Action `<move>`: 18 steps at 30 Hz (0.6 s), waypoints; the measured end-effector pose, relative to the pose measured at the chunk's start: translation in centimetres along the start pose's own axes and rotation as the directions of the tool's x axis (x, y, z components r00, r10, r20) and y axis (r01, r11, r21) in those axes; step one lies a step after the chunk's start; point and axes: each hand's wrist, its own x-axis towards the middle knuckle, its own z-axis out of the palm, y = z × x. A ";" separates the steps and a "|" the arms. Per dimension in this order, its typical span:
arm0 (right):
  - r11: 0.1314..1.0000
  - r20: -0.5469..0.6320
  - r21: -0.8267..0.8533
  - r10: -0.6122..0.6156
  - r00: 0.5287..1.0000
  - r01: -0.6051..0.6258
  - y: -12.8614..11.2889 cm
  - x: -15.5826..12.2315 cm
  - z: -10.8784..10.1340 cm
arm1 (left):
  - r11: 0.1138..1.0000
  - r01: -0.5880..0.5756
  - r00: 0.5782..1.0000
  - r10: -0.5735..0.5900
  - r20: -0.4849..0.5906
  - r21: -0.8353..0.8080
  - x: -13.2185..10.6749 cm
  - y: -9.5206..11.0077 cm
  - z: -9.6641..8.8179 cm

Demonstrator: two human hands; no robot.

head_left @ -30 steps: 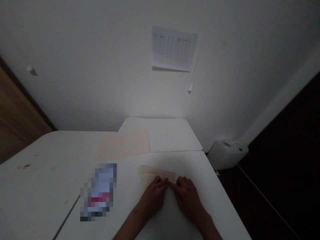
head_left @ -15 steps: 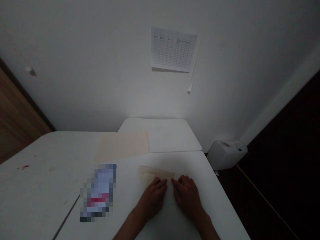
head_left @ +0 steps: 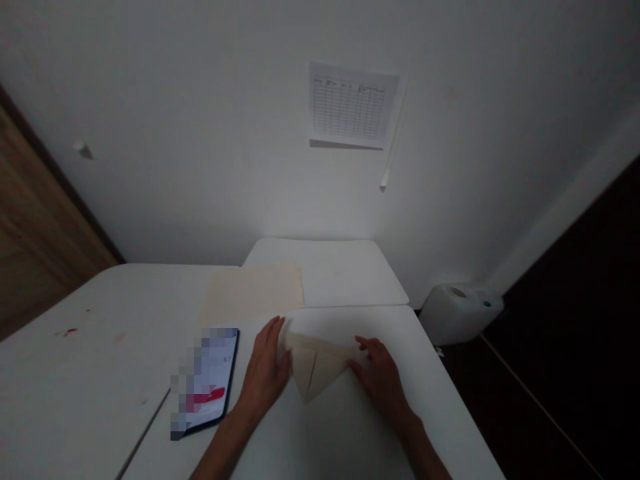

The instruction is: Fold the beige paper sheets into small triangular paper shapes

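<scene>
A piece of thin, pale tan paper (head_left: 327, 370), folded into a pointed shape with one tip toward me, lies flat on the white table in front of me. My left hand (head_left: 265, 370) is at its left edge, fingers stretched out and thumb apart, the thumb by the paper's side. At the right corner is my right hand (head_left: 381, 377). Its thumb touches or nearly touches the paper, and the index finger is apart from the thumb, while the other fingers curl. Neither hand visibly grips the sheet.
A phone (head_left: 213, 380), partly pixelated, lies left of my left forearm. Another tan sheet (head_left: 255, 290) is spread farther back, over the joint of the tables (head_left: 350, 273). A printed chart (head_left: 353, 107) hangs on the wall. A white plastic container (head_left: 453, 317) stands off the right edge.
My hands have moved apart from the paper's near middle: the left to its left edge, the right slightly outward at its right corner. The paper's near tip and a fold line now show.
</scene>
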 end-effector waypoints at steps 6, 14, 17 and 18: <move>0.998 0.134 -0.039 -0.034 0.990 0.039 0.0 1.4 0.5 | 0.988 0.047 0.976 -0.014 0.219 -0.146 0.1 -2.1 0.5; 0.996 0.220 0.068 -0.075 0.973 0.061 0.7 2.4 0.2 | 0.978 -0.028 0.958 0.084 0.275 -0.204 0.7 -1.0 -0.7; 0.992 0.204 0.096 -0.104 0.973 0.086 0.9 2.3 0.4 | 0.965 -0.124 0.946 0.184 0.266 -0.229 0.8 -0.8 -0.9; 0.990 0.202 0.104 -0.113 0.973 0.093 1.0 2.3 0.4 | 0.961 -0.147 0.942 0.208 0.264 -0.233 0.7 -0.8 -0.9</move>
